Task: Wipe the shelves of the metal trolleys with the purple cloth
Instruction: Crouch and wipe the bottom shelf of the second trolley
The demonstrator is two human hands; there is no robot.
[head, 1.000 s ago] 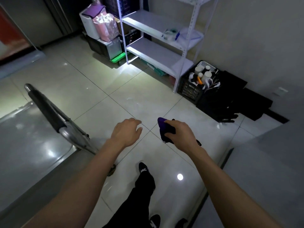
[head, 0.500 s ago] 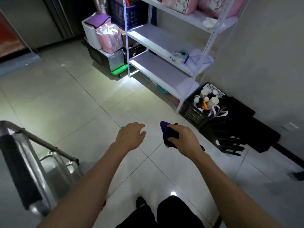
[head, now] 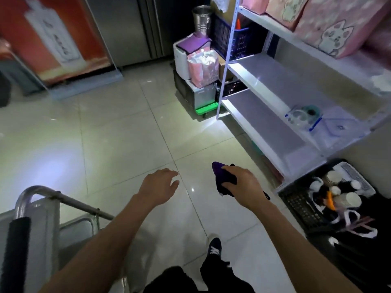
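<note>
Tiled floor (head: 118, 132), bunched purple cloth (head: 222, 175)

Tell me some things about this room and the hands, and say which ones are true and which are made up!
1. The right hand holds the purple cloth. True.
2. The left hand grips the trolley handle. False: it hangs over the floor, holding nothing.
3. The cloth is wiping the trolley. False: it is held in the air, apart from the trolley.
4. A black crate with cups stands on the floor by the white rack. True.
5. Pink bags sit on the rack's upper shelf. True.
</note>
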